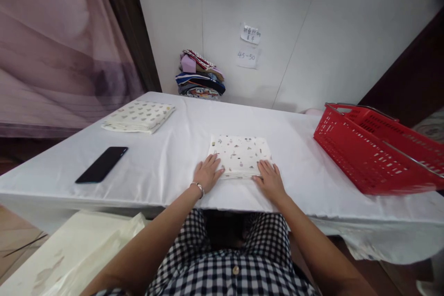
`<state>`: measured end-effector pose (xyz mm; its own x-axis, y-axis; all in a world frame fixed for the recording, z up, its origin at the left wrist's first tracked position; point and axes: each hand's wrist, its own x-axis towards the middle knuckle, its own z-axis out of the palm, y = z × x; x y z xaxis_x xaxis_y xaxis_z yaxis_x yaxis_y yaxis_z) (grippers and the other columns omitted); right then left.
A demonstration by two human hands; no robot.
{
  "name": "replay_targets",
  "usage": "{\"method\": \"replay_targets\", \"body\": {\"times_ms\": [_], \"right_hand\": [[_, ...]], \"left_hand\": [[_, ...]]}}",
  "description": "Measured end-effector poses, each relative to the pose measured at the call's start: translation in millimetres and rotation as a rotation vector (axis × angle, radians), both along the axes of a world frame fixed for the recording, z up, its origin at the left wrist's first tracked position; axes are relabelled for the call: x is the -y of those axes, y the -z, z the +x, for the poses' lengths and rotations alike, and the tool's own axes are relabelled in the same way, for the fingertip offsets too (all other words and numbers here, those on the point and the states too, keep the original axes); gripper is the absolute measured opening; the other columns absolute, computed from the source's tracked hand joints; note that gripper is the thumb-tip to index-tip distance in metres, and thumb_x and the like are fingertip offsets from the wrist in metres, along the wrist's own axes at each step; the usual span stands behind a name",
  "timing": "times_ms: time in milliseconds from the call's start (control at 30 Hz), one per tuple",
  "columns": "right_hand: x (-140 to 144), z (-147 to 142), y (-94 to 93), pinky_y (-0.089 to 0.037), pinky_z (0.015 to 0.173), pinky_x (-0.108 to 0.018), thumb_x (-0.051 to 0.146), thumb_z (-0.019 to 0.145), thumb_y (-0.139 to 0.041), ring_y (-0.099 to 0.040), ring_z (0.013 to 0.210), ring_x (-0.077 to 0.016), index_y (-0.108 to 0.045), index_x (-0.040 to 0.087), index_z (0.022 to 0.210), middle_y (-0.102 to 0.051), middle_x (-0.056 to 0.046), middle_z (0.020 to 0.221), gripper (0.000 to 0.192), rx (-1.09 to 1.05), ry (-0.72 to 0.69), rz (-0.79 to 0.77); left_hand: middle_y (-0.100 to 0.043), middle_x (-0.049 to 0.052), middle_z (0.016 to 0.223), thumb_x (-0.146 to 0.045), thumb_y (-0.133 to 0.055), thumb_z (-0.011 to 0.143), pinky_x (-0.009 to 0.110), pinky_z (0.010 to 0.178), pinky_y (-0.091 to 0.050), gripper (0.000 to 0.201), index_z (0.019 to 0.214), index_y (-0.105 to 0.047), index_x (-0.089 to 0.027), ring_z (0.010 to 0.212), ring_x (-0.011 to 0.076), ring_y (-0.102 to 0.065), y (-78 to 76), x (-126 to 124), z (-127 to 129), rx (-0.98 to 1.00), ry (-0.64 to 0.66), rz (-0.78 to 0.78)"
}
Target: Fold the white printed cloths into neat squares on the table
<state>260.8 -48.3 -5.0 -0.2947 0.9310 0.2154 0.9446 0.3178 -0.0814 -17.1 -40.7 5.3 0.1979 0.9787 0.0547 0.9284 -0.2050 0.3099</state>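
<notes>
Both hands' fingers flat, spread on folded cloth (240,155); phone (101,164) left, red basket (374,148) right.

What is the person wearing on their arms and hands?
Both arms are bare, with no sleeves showing. The left hand has a silver bracelet at the wrist. The right hand wears nothing. Below them is a black-and-white checked shirt with buttons.

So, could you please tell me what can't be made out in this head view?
- Red basket: its contents are hidden by its own slatted wall, and its right end is cut off by the frame edge.
- Paper notes on the wall: top writing too small.
- Folded printed cloth: near corners covered by left hand and right hand.
</notes>
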Motion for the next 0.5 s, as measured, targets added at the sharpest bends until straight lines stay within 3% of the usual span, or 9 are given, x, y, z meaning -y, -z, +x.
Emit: {"method": "replay_targets", "body": {"times_ms": [133,233,333,500], "right_hand": [[-7,-6,-11.9,-0.008,0.109,-0.049,0.048,0.090,-0.034,-0.026,0.134,-0.0261,-0.041,0.015,0.134,-0.036,-0.011,0.143,0.055,-0.005,0.022,-0.060],[-19,-17,-26.2,-0.007,0.109,-0.048,0.047,0.091,-0.032,-0.020,0.136,-0.0254,-0.038,0.015,0.136,-0.031,-0.011,0.145,0.056,-0.050,0.008,-0.055],[-28,-25,-32.5,-0.013,0.109,-0.045,0.046,0.091,-0.031,-0.019,0.137,-0.0231,-0.034,0.016,0.139,-0.030,-0.010,0.146,0.056,-0.113,-0.071,-0.156],[-24,-26,-23.6,-0.013,0.110,-0.044,0.049,0.090,-0.032,-0.021,0.136,-0.0222,-0.041,0.019,0.135,-0.030,-0.008,0.146,0.055,-0.154,-0.133,-0.272]], "left_hand": [[-0.025,0.002,0.149,-0.057,-0.020,0.089,0.052,0.109,-0.018,0.057,0.132,-0.041,-0.026,0.138,0.0222,-0.017,-19.5,-9,8,-0.019,-0.031,-0.055],[-0.023,0.005,0.149,-0.058,-0.021,0.088,0.052,0.110,-0.013,0.061,0.134,-0.039,-0.022,0.138,0.0242,-0.013,-29.6,-19,17,-0.080,-0.053,0.015],[-0.018,0.005,0.151,-0.059,-0.022,0.087,0.052,0.111,-0.011,0.063,0.137,-0.034,-0.022,0.139,0.0251,-0.008,-26.0,-28,21,-0.127,-0.027,0.012],[-0.014,0.003,0.152,-0.060,-0.019,0.087,0.052,0.110,-0.014,0.066,0.141,-0.027,-0.023,0.139,0.0238,-0.005,-7.9,-31,16,-0.111,0.003,-0.073]]}}
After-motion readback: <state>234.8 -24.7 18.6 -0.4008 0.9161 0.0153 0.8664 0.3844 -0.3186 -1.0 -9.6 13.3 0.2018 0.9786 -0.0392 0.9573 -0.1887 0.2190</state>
